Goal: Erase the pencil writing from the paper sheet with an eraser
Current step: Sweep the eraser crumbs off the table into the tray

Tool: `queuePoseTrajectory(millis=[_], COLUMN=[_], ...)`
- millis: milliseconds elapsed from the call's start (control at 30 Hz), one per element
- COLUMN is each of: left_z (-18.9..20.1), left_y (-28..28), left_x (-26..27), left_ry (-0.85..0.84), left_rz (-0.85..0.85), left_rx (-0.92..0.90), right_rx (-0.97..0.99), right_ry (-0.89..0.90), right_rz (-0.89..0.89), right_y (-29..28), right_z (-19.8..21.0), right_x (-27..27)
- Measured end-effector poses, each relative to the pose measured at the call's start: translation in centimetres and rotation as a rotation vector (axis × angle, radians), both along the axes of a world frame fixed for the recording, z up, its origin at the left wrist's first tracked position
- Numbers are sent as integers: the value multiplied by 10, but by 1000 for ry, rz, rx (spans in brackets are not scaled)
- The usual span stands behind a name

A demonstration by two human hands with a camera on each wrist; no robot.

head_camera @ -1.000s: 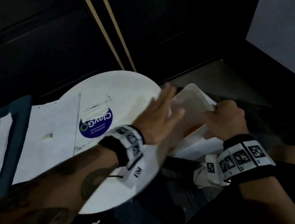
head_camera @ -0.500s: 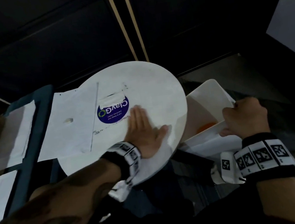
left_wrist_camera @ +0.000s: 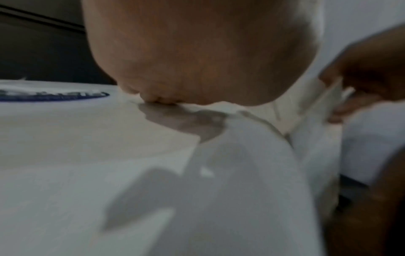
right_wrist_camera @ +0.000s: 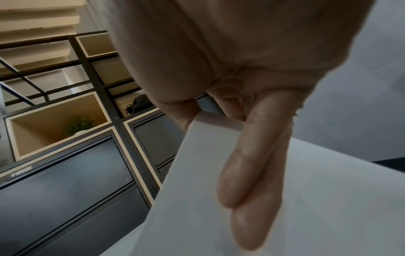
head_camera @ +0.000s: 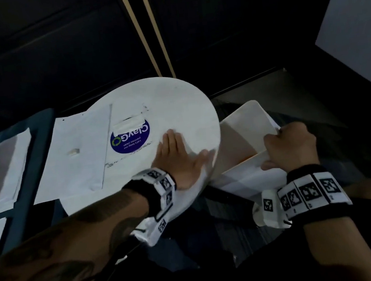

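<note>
round white table [head_camera: 171, 109], blue round sticker [head_camera: 130, 137], white bin [head_camera: 244, 133], shelf plant [right_wrist_camera: 80, 123]

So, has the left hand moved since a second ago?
Yes. The left hand came back from over the white bin and lies flat on the round table, beside the blue sticker.

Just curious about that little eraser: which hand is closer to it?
Left. The left hand lies flat on the round table, right of the eraser; the right hand grips a white bin beyond.

Bare worktop [head_camera: 176, 108] lay open beyond the round sticker [head_camera: 130, 137]; white bin [head_camera: 245, 137] blocked its right edge, paper sheet [head_camera: 81, 153] covered left.
</note>
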State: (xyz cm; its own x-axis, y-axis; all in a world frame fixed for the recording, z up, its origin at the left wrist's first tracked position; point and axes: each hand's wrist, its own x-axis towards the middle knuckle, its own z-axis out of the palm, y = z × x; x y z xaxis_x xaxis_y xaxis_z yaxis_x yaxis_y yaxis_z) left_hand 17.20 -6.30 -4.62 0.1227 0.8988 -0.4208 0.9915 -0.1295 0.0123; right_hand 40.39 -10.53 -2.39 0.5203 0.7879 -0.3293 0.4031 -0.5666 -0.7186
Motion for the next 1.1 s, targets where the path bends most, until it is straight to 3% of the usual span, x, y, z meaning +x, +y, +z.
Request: queuePoseTrajectory(millis=[100,233,300,333,400,500,567,633,667,700,767,833,967,1033,1100], left_z=[-12,2,16,17,8,-9,-12,-5,0,5,17,24,18,1,-14], left_y=[-18,-29,-22,-15,0,0,-12,-21,-22,-22,-14,2,11,-4,-18], left_x=[36,83,80,73,56,55,78,96,100,98,75,29,-90,-110,-101], left_ry=[-30,-293,-466,-458,-317,-155,-181,-367,-516,-674,-844,-755,-228,-103,-98], left_rz=[-79,-491,-445,-398,-231,47,-59,-248,-257,-205,-70,74,431,545,579], left_rx=[-44,-168,-178,-102,31,45,18,-111,-187,-224,-103,75,134,81,78], right_rx=[14,39,43,36,21,33,39,45,47,46,37,1,-43,-61,-78], right_ry=[12,-45,-29,-14,15,8,-16,-33,-38,-39,-50,-57,-46,-37,-24], right_rz=[11,22,12,13,24,33,42,47,48,49,50,66,64,59,60], right_y=[-3,-8,-10,-11,-12,-11,-11,-11,-10,-9,-5,-2,5,6,8], right_z=[5,9,10,11,13,15,13,12,12,11,9,6,4,4,4], right_x=[0,3,6,7,8,7,9,7,7,7,6,4,-1,-4,-8])
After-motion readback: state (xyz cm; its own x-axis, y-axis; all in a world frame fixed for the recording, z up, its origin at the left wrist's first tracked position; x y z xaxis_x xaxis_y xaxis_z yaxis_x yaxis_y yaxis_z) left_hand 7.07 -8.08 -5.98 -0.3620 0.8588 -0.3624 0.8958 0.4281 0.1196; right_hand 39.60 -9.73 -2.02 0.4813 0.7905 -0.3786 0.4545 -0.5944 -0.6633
